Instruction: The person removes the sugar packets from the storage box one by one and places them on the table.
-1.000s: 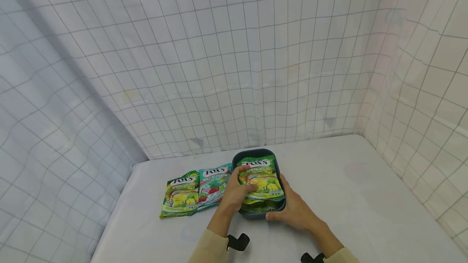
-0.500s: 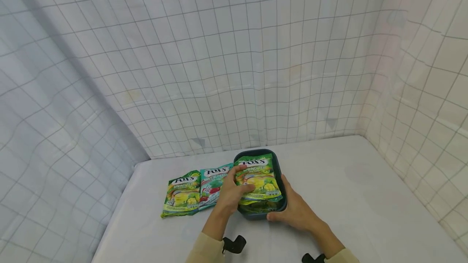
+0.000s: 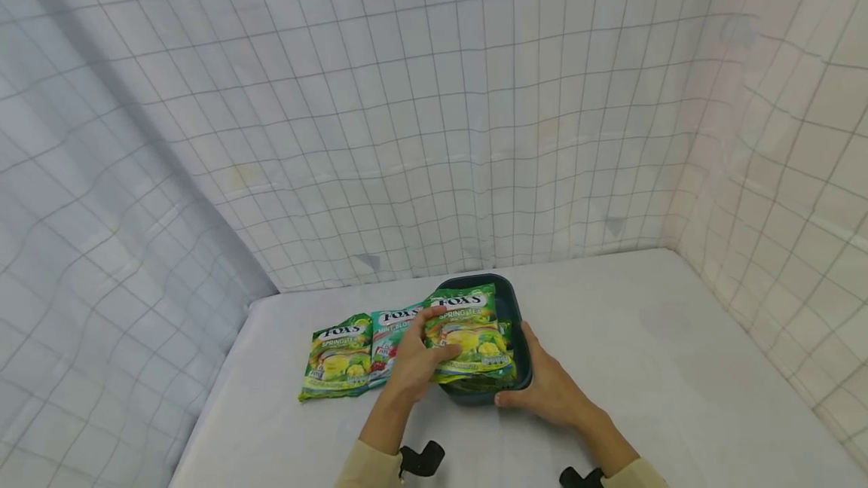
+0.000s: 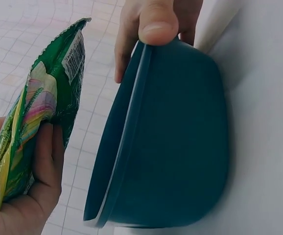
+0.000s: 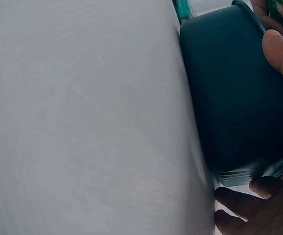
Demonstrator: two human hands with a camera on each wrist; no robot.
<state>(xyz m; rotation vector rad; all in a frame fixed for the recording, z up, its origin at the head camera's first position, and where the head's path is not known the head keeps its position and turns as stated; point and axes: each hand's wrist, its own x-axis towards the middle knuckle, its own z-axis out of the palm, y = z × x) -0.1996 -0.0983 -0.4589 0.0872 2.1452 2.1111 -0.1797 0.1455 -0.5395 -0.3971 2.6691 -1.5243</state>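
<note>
My left hand (image 3: 415, 356) grips a green and yellow candy bag (image 3: 475, 331) marked FOX'S Spring Tea, thumb on its front and other fingers behind. In the left wrist view this candy bag (image 4: 46, 105) is off the rim of a dark teal plastic tub (image 4: 173, 137), with a gap between them. Below the held bag, part of another green bag (image 3: 505, 377) shows inside the tub. My right hand (image 3: 551, 388) holds the tub's near right corner, its thumb (image 5: 281, 54) at the rim and its fingers along the outer wall.
Left of the tub, a turquoise FOX'S Mint Blossom bag (image 3: 386, 337) lies partly behind my left hand. Beside it is another Spring Tea bag (image 3: 337, 361). The white table (image 3: 631, 337) meets a grid-patterned white curtain (image 3: 434, 134) at the back and sides.
My left hand has moved left with the candy bag, uncovering more of the tub's right interior. The right hand has stayed at the tub's corner.
</note>
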